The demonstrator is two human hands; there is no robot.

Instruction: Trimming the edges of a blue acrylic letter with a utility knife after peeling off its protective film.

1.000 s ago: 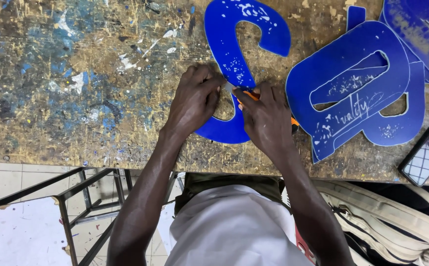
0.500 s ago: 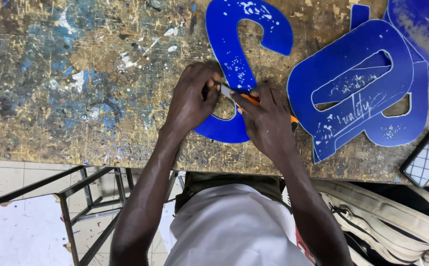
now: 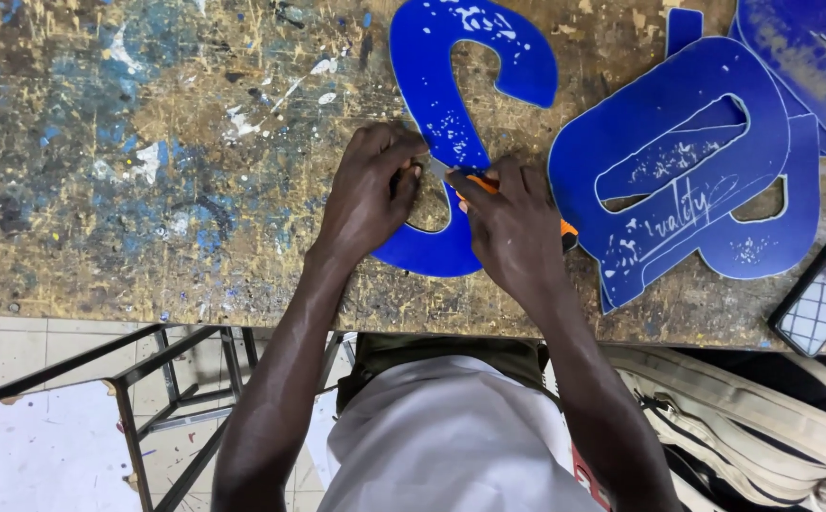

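A blue S-shaped cut-out letter lies flat on the paint-spattered worktable. My left hand presses down on the lower curve of the letter, fingers curled at its inner edge. My right hand grips an orange utility knife, its blade tip at the letter's middle stroke, close to my left fingers. Only the knife's orange front and a bit of its rear end show past my hand.
Other blue cut-out letters are stacked to the right, overlapping each other. A phone with a checked case rests at the table's right front edge. A metal frame stands on the floor below left, a beige bag below right.
Both hands have stayed on the blue letter. The knife tip has shifted slightly along the letter's middle stroke, and my left fingers have adjusted a little beside it.
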